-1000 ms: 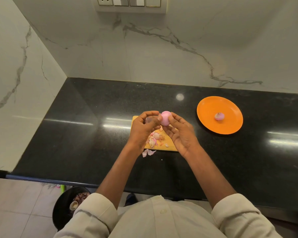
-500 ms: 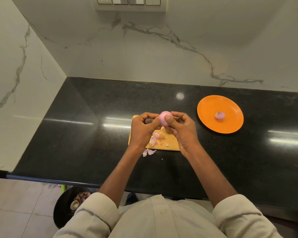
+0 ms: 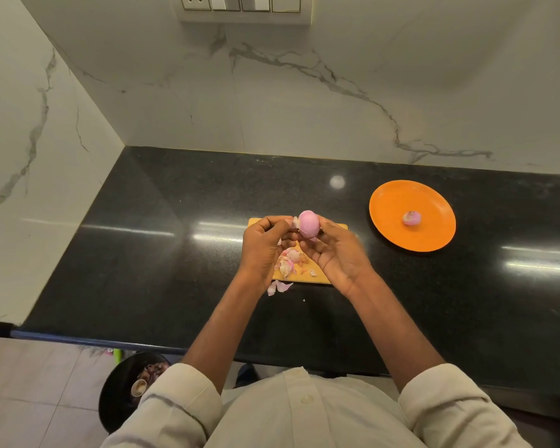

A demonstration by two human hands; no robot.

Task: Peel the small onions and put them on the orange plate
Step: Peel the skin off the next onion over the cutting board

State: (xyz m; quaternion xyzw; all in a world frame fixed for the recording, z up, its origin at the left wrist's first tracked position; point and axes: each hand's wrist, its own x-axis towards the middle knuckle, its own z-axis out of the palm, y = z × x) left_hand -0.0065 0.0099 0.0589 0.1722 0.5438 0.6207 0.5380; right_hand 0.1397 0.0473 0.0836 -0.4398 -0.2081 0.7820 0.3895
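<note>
Both hands are raised together just above the wooden cutting board (image 3: 317, 276), working on one small onion (image 3: 308, 224). Right hand (image 3: 338, 253) is turned palm up, its fingers curled round the lower side of the pink, smooth onion so that the bulb sits at the fingertips, mostly uncovered. Left hand (image 3: 262, 245) is curled with its knuckles toward the camera, and its thumb and forefinger pinch a pale flap of skin (image 3: 295, 223) at the onion's left side; whether that flap is attached to the bulb or already free cannot be told. Beneath the hands, on the board, lies a heap of peelings (image 3: 287, 261) in pink and cream, with a few small scraps beside it, and two more pink pieces (image 3: 278, 287) lie on the black countertop (image 3: 162, 253) just off the board's near edge. Off to the right, well apart from the board, the orange plate (image 3: 398, 202) sits on the same counter and carries one peeled onion (image 3: 411, 218) near its middle. White marble walls with grey veins rise behind and to the left of the counter, and a switch panel (image 3: 243, 8) is fixed at the top of the back wall. Down at the lower left, on the tiled floor, stands a dark round bin (image 3: 117, 402) with scraps inside it.
</note>
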